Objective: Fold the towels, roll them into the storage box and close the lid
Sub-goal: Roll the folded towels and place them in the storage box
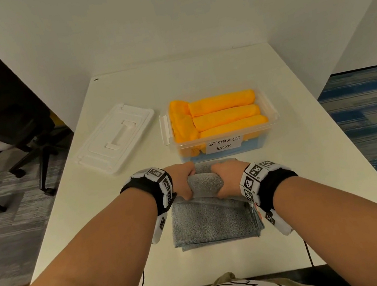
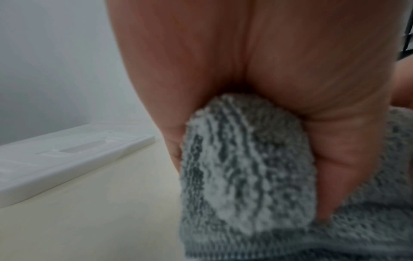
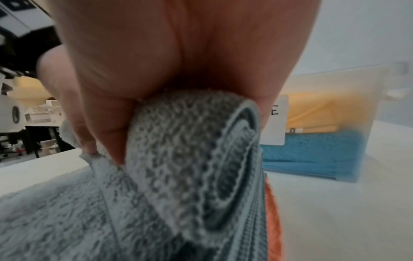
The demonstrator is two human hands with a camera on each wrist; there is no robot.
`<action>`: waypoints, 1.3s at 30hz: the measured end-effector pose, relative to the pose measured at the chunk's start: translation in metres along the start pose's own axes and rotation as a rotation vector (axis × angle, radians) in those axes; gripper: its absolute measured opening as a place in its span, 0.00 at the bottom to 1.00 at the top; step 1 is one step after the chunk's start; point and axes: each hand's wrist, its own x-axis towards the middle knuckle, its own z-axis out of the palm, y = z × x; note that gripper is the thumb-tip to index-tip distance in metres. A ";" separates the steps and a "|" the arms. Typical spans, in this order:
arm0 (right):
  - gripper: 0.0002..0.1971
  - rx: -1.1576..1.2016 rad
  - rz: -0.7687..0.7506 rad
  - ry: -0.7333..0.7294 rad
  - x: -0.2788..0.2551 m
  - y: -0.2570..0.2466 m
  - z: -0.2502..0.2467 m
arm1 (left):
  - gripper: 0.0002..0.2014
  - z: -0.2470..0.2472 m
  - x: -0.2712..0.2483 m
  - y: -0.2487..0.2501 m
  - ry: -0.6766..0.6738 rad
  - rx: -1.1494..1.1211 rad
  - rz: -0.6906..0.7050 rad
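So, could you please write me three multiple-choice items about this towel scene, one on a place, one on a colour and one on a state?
1. Where does the lid lie?
A. on the box
B. on the table, left of the storage box
C. on the floor

2. What colour are the rolled towels on top in the box?
A. orange
B. green
C. white

3. What state is the grey towel in?
A. fully rolled
B. spread flat, unfolded
C. folded, rolled only at its far end

Answers:
1 B: the head view shows it flat on the table beside the open box.
2 A: they fill the top layer.
3 C: the left hand and right hand grip the roll, while the near part lies flat.
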 end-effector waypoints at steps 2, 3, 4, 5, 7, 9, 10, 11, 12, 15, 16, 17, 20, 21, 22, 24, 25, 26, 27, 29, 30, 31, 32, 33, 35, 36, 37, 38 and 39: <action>0.19 0.020 0.025 0.013 -0.003 0.001 -0.004 | 0.24 -0.006 -0.002 0.003 -0.014 -0.014 0.007; 0.20 0.023 0.031 0.035 -0.005 0.002 -0.009 | 0.25 -0.011 -0.003 0.003 -0.018 -0.026 0.009; 0.19 0.018 0.030 0.070 -0.007 0.004 -0.014 | 0.27 -0.017 -0.003 0.004 -0.014 -0.038 0.011; 0.19 0.013 0.026 0.115 -0.009 0.006 -0.021 | 0.27 -0.024 -0.003 0.005 -0.006 -0.053 0.013; 0.17 0.011 0.024 0.216 -0.014 0.012 -0.038 | 0.26 -0.040 -0.003 0.007 0.023 -0.091 0.028; 0.16 -0.009 0.037 0.320 -0.017 0.018 -0.056 | 0.23 -0.056 -0.003 0.010 0.107 -0.131 0.039; 0.15 -0.021 0.046 0.375 -0.018 0.023 -0.064 | 0.21 -0.063 -0.002 0.012 0.178 -0.145 0.044; 0.14 -0.035 0.052 0.426 -0.017 0.028 -0.070 | 0.20 -0.067 -0.001 0.015 0.256 -0.158 0.044; 0.13 -0.050 0.052 0.472 -0.016 0.034 -0.075 | 0.18 -0.070 0.001 0.017 0.324 -0.177 0.043; 0.14 -0.102 0.077 0.549 -0.010 0.051 -0.078 | 0.17 -0.069 0.009 0.024 0.415 -0.173 0.045; 0.15 -0.116 0.097 0.557 -0.008 0.057 -0.077 | 0.17 -0.068 0.013 0.027 0.431 -0.147 0.048; 0.15 -0.126 0.118 0.559 -0.007 0.061 -0.074 | 0.17 -0.066 0.016 0.028 0.445 -0.124 0.049; 0.17 -0.114 0.185 0.581 -0.004 0.074 -0.069 | 0.17 -0.067 0.029 0.035 0.457 -0.098 0.050; 0.16 -0.106 0.212 0.582 -0.003 0.077 -0.069 | 0.17 -0.068 0.033 0.037 0.455 -0.102 0.049; 0.16 -0.101 0.238 0.582 -0.001 0.082 -0.070 | 0.17 -0.070 0.038 0.039 0.455 -0.111 0.046; 0.14 -0.107 0.276 0.573 0.004 0.090 -0.073 | 0.18 -0.071 0.044 0.041 0.473 -0.144 0.045; 0.14 -0.115 0.290 0.569 0.006 0.094 -0.076 | 0.18 -0.072 0.047 0.043 0.484 -0.154 0.047; 0.13 -0.127 0.305 0.565 0.008 0.099 -0.078 | 0.19 -0.072 0.051 0.044 0.488 -0.153 0.046; 0.14 -0.147 0.325 0.556 0.009 0.103 -0.080 | 0.18 -0.073 0.053 0.045 0.488 -0.140 0.045; 0.15 -0.208 0.370 0.556 0.010 0.112 -0.080 | 0.17 -0.074 0.058 0.045 0.476 -0.107 0.034; 0.16 -0.235 0.390 0.565 0.011 0.117 -0.080 | 0.16 -0.075 0.062 0.045 0.459 -0.092 0.028; 0.16 -0.246 0.405 0.567 0.012 0.120 -0.080 | 0.16 -0.076 0.066 0.044 0.436 -0.076 0.027; 0.16 -0.247 0.413 0.555 0.013 0.123 -0.080 | 0.15 -0.076 0.070 0.043 0.396 -0.056 0.025; 0.15 -0.240 0.416 0.522 0.014 0.124 -0.082 | 0.15 -0.076 0.072 0.042 0.352 -0.036 0.023; 0.14 -0.210 0.406 0.458 0.018 0.124 -0.088 | 0.16 -0.075 0.079 0.039 0.251 -0.033 0.004; 0.14 -0.154 0.395 0.445 0.020 0.123 -0.090 | 0.18 -0.075 0.079 0.038 0.206 -0.051 -0.015; 0.17 -0.073 0.380 0.446 0.020 0.121 -0.092 | 0.19 -0.073 0.081 0.036 0.176 -0.065 -0.030; 0.19 0.002 0.355 0.457 0.020 0.119 -0.093 | 0.21 -0.072 0.080 0.035 0.155 -0.068 -0.045; 0.20 0.039 0.313 0.473 0.020 0.117 -0.093 | 0.22 -0.070 0.080 0.035 0.147 -0.069 -0.050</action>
